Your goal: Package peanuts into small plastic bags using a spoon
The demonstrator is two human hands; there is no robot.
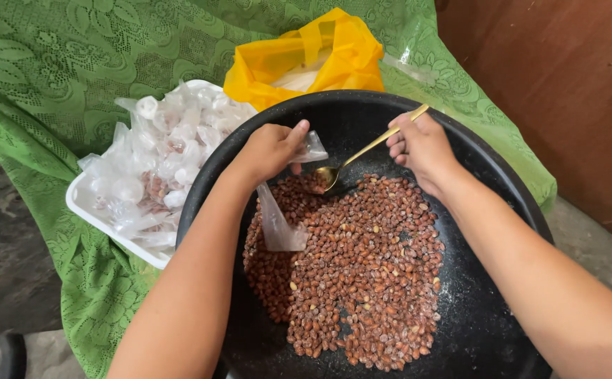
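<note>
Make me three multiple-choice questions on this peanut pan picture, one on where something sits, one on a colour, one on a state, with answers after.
1. Where is the white tray of filled packets?
A. Left of the black pan
B. Inside the pan
C. On top of the yellow bag

2. What colour is the lace cloth under it all?
A. Red
B. Green
C. Blue

3. What is the left hand doing?
A. Lying flat on the cloth
B. Holding a small clear plastic bag
C. Gripping the pan's rim

Answers: 1 A, the tray lies beside the pan's left edge. 2 B, the cloth is green throughout. 3 B, the bag hangs from its fingers over the peanuts, while the right hand holds the gold spoon.
</note>
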